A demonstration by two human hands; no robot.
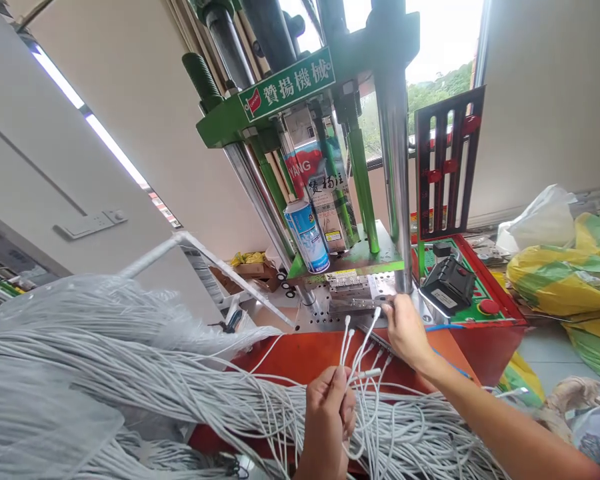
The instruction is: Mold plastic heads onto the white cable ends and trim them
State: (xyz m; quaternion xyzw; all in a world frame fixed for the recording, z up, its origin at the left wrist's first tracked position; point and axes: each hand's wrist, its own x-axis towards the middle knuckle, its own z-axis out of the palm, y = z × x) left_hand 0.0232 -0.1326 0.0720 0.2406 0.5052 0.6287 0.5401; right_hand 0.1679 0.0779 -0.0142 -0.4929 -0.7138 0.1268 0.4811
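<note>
My left hand [330, 407] is closed around a few white cables [347, 343], their small plug ends sticking up above my fingers. My right hand [407, 333] reaches forward, thumb and fingers pinched on the right end of a flat metal mould plate [353, 304]. That plate lies low on the bed of a green press [305, 100], just under a metal mould block [353, 281]. One white cable end rises close beside my right fingertips. Below the bed, a narrow metal bar [380, 341] with more cables at it is partly hidden behind the held ones.
Thick bundles of white cable [180, 373] spread over the red machine front [275, 357]. A blue spray can [307, 237] stands on the press's green plate. At the right are a control panel with a red button [489, 307], a black box [449, 283] and yellow-green bags [555, 273].
</note>
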